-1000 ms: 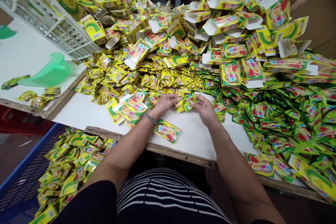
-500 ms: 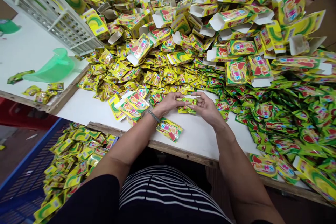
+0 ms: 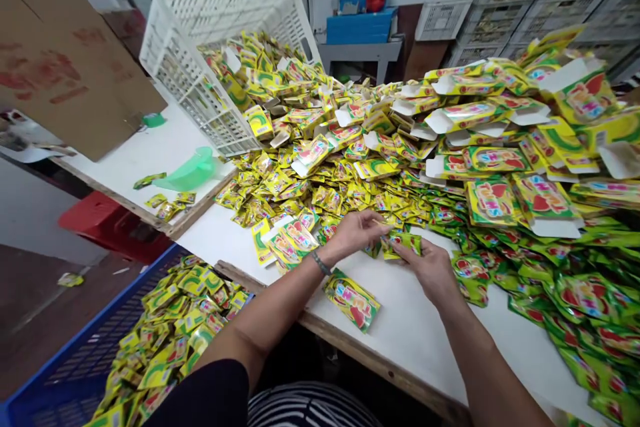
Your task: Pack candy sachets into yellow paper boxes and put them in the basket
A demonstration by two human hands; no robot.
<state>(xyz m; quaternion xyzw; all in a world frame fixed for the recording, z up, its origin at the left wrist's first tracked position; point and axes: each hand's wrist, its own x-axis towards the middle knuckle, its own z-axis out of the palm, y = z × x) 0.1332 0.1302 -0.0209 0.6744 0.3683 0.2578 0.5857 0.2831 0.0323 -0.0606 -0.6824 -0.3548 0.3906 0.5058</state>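
Observation:
My right hand (image 3: 434, 268) pinches a small green and yellow candy sachet (image 3: 404, 244) with a watermelon picture, just above the white tabletop. Close to its left end is my left hand (image 3: 356, 235), fingers closed together at the edge of the sachet pile; what they hold, if anything, I cannot make out. In front of my left wrist a flat candy box (image 3: 353, 300) lies on the table. More candy boxes (image 3: 293, 240) are grouped left of that wrist. Yellow sachets (image 3: 330, 197) are heaped beyond my hands, and green sachets (image 3: 590, 300) lie to the right.
Open-flapped boxes (image 3: 495, 199) are piled at the back right. A tilted white crate (image 3: 195, 90) spills boxes at the back left. A green scoop (image 3: 190, 170) lies on the left table. Below the wooden edge, a blue basket (image 3: 95, 340) holds filled-looking packs.
The view has tilted up and turned left, showing more of the crate and back wall. My left fingers have shifted off the sachet's front toward the pile; my right hand keeps the sachet.

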